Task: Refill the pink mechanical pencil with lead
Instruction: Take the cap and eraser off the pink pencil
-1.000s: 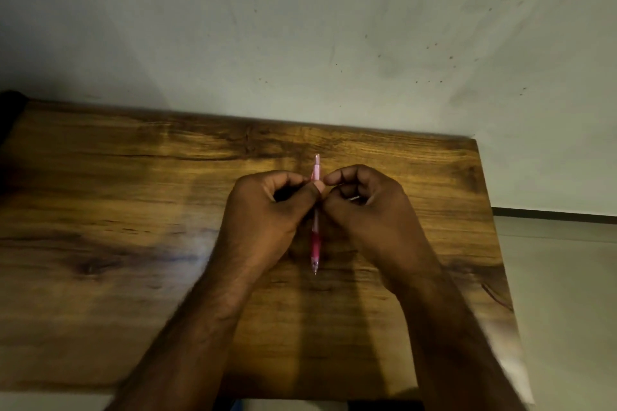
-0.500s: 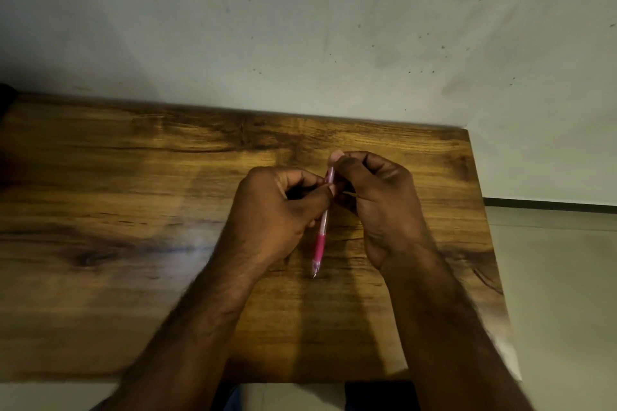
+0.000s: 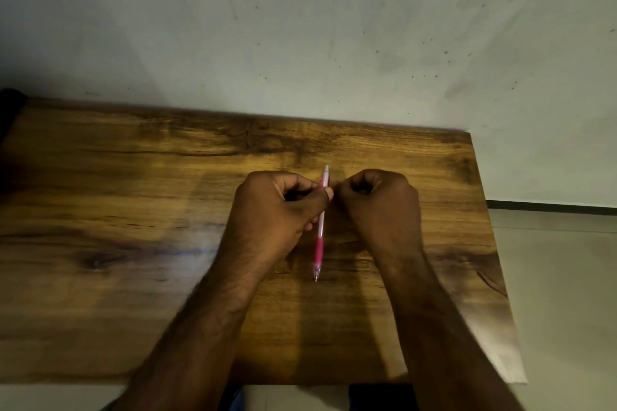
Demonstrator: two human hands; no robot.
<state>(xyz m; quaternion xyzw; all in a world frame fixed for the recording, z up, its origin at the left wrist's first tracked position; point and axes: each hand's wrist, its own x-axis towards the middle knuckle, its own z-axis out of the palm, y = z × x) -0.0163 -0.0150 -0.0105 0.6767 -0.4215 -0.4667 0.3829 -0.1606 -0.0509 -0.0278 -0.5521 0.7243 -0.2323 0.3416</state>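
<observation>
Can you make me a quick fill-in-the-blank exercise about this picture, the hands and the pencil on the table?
1. The pink mechanical pencil is held by the ____ hand.
2. The pencil's writing tip points toward the ____ edge of the wooden table.
3. The right hand has its fingers ____, next to the pencil's upper end.
4. Behind the table stands a pale, speckled ____.

Missing words: left; near; curled; wall
</observation>
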